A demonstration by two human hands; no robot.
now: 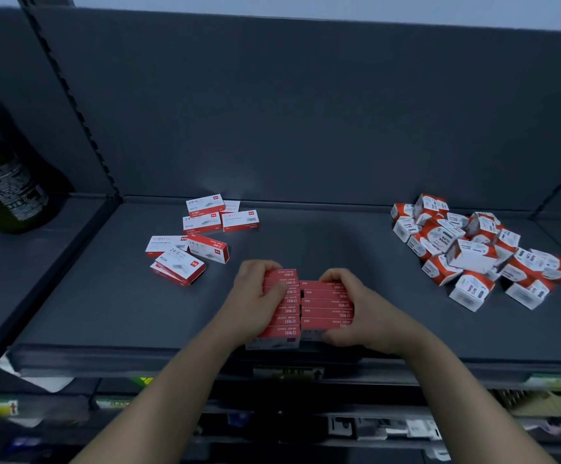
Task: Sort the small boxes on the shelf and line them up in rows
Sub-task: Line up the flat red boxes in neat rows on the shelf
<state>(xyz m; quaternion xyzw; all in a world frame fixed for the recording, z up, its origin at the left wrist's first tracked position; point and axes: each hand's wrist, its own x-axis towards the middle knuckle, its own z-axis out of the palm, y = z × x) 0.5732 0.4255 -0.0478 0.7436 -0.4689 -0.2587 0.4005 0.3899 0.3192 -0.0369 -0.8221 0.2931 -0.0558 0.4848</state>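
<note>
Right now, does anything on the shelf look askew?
Yes. The orange-and-white boxes at right form a tumbled heap; the red-and-white boxes back left lie scattered at angles. Only the front red rows are aligned.

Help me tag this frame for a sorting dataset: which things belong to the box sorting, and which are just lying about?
Job: rows of red staple boxes, gripped by left hand and right hand; loose staple boxes; paper clip box pile; shelf.
Lying about: dark bottle, far left; blurred goods below.
</note>
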